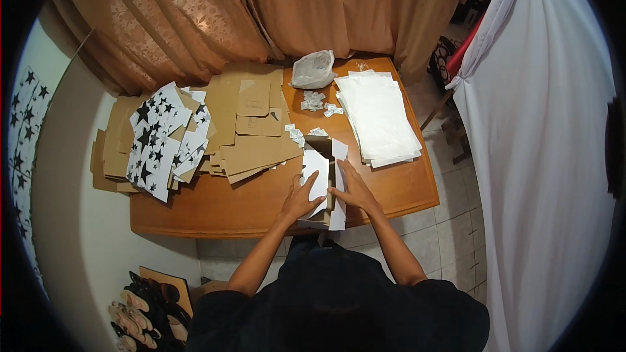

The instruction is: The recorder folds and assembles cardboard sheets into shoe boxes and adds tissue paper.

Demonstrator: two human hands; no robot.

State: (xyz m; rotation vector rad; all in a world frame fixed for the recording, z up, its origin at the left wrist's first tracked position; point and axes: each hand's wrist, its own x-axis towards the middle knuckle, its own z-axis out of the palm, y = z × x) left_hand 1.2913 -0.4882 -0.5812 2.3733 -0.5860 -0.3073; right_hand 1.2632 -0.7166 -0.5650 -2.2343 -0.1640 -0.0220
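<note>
A cardboard box (319,220) with a white outside and brown inside stands at the table's front edge, its long top flaps apart with a dark gap between them. My left hand (301,199) lies on the box's left white flap, fingers stretched out and thumb pointing toward the gap. On the other side, my right hand (355,189) grips the right flap (338,216), its thumb over the inner edge and its fingers along the outside. Just beyond the box are small white packets (295,135).
Flat brown cardboard pieces (251,156) and star-printed white sheets (153,146) are piled on the left of the wooden table (195,215). A stack of white sheets (378,120) lies at the right. Behind are a clear plastic bag (313,70) and more packets (313,100).
</note>
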